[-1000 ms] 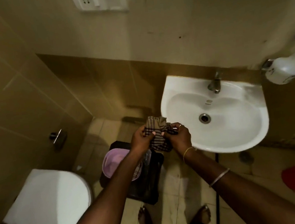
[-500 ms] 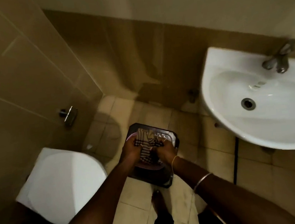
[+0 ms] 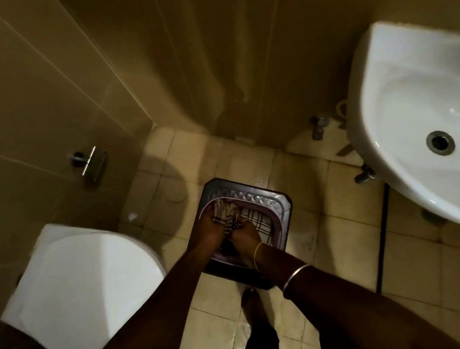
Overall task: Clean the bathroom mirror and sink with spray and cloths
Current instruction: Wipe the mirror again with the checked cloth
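My left hand (image 3: 207, 230) and right hand (image 3: 245, 234) both have their fingers curled tight round the bunched brown-and-white checked cloth (image 3: 223, 215). It sits down inside the lilac plastic basin (image 3: 279, 217) on the dark square stool (image 3: 224, 185) on the floor. The white ceramic sink (image 3: 406, 112) hangs to my right, and the white toilet (image 3: 87, 293) is to my left.

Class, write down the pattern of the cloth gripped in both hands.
The cloth is checked, dark stripes crossing on pale; the head view shows it best.
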`<action>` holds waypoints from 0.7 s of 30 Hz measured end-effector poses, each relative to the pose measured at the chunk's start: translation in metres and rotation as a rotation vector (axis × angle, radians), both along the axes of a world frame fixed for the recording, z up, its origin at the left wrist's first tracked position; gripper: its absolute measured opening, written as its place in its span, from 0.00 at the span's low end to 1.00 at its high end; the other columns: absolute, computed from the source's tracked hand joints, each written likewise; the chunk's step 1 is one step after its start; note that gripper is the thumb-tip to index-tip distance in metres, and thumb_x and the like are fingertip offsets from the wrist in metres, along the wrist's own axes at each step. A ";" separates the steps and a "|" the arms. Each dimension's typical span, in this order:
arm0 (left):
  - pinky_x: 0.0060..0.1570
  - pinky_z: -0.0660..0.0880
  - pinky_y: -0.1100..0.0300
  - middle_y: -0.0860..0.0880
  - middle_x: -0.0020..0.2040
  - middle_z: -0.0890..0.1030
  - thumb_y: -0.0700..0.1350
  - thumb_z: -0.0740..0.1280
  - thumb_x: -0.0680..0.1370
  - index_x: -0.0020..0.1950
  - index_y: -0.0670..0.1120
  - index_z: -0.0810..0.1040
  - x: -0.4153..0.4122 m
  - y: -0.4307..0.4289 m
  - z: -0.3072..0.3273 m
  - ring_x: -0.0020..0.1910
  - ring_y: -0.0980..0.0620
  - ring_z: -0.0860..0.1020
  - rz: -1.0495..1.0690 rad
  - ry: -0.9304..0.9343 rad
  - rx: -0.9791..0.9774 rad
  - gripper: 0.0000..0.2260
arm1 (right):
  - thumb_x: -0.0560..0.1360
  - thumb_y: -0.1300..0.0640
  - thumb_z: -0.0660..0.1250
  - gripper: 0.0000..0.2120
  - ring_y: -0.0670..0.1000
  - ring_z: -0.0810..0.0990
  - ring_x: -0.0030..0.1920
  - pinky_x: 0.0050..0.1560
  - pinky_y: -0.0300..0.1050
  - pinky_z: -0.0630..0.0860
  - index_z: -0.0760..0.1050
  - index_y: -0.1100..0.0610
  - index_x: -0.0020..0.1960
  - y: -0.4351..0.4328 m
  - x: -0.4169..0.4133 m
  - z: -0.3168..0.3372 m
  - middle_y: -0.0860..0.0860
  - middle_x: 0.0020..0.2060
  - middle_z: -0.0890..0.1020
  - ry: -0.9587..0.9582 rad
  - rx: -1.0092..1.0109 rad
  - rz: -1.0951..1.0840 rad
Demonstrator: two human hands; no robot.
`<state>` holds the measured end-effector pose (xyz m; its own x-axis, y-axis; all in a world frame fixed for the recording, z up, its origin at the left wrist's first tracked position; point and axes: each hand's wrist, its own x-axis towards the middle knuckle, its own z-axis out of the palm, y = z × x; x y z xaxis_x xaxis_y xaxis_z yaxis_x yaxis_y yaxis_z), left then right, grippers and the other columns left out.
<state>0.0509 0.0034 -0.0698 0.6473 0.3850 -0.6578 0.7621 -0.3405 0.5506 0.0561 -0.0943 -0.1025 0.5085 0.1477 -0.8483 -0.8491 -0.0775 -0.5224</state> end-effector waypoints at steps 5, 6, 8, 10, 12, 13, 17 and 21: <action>0.58 0.70 0.59 0.46 0.68 0.79 0.50 0.61 0.83 0.73 0.53 0.74 0.000 0.002 -0.018 0.64 0.44 0.78 -0.033 0.050 0.022 0.17 | 0.82 0.61 0.64 0.10 0.52 0.85 0.44 0.39 0.43 0.83 0.79 0.53 0.61 0.012 0.000 -0.019 0.55 0.49 0.86 -0.014 -0.078 0.060; 0.58 0.70 0.59 0.47 0.67 0.79 0.51 0.62 0.83 0.72 0.54 0.74 -0.001 0.002 -0.019 0.63 0.45 0.78 -0.059 0.046 0.029 0.17 | 0.82 0.58 0.64 0.10 0.53 0.85 0.47 0.44 0.46 0.84 0.79 0.53 0.62 0.013 -0.001 -0.022 0.54 0.50 0.86 -0.015 -0.102 0.092; 0.59 0.73 0.58 0.50 0.66 0.80 0.53 0.62 0.82 0.70 0.56 0.75 -0.002 0.003 -0.019 0.62 0.47 0.78 -0.100 0.027 0.049 0.16 | 0.82 0.54 0.64 0.12 0.54 0.85 0.50 0.51 0.49 0.84 0.79 0.52 0.64 0.016 -0.002 -0.031 0.51 0.51 0.86 -0.021 -0.124 0.124; 0.63 0.76 0.53 0.50 0.65 0.80 0.51 0.63 0.82 0.69 0.54 0.75 -0.007 0.003 -0.020 0.61 0.48 0.79 -0.124 -0.005 0.081 0.16 | 0.84 0.56 0.62 0.11 0.53 0.83 0.53 0.55 0.49 0.82 0.77 0.52 0.64 0.016 -0.002 -0.024 0.50 0.53 0.84 -0.049 -0.143 0.160; 0.64 0.77 0.49 0.49 0.64 0.81 0.51 0.65 0.81 0.69 0.52 0.76 -0.013 0.003 -0.027 0.61 0.49 0.79 -0.156 -0.007 0.095 0.16 | 0.84 0.59 0.61 0.11 0.55 0.81 0.56 0.61 0.52 0.80 0.74 0.53 0.66 0.009 -0.002 -0.015 0.52 0.56 0.82 -0.055 -0.154 0.236; 0.64 0.77 0.48 0.48 0.64 0.81 0.51 0.65 0.81 0.69 0.51 0.76 -0.017 0.003 -0.030 0.62 0.48 0.79 -0.170 -0.001 0.093 0.17 | 0.83 0.60 0.62 0.14 0.58 0.81 0.58 0.63 0.54 0.79 0.74 0.56 0.68 0.005 -0.002 -0.014 0.55 0.58 0.82 -0.082 -0.184 0.315; 0.68 0.73 0.48 0.42 0.67 0.78 0.45 0.65 0.82 0.70 0.43 0.75 -0.023 -0.003 -0.020 0.66 0.44 0.76 -0.206 0.007 0.141 0.17 | 0.79 0.64 0.67 0.19 0.63 0.79 0.64 0.65 0.53 0.76 0.73 0.64 0.69 -0.013 0.003 0.002 0.63 0.63 0.79 -0.219 -0.356 0.638; 0.62 0.73 0.49 0.39 0.62 0.80 0.38 0.66 0.79 0.65 0.40 0.77 -0.022 -0.016 -0.007 0.62 0.39 0.78 -0.331 0.059 0.153 0.14 | 0.80 0.64 0.64 0.18 0.64 0.76 0.67 0.67 0.55 0.72 0.72 0.65 0.70 -0.034 0.020 0.016 0.64 0.66 0.77 -0.364 -0.552 0.838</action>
<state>0.0293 -0.0125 -0.0765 0.7159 0.2580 -0.6487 0.6260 -0.6486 0.4329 0.0764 -0.1280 -0.0869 0.6592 0.2091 -0.7223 -0.2157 -0.8677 -0.4480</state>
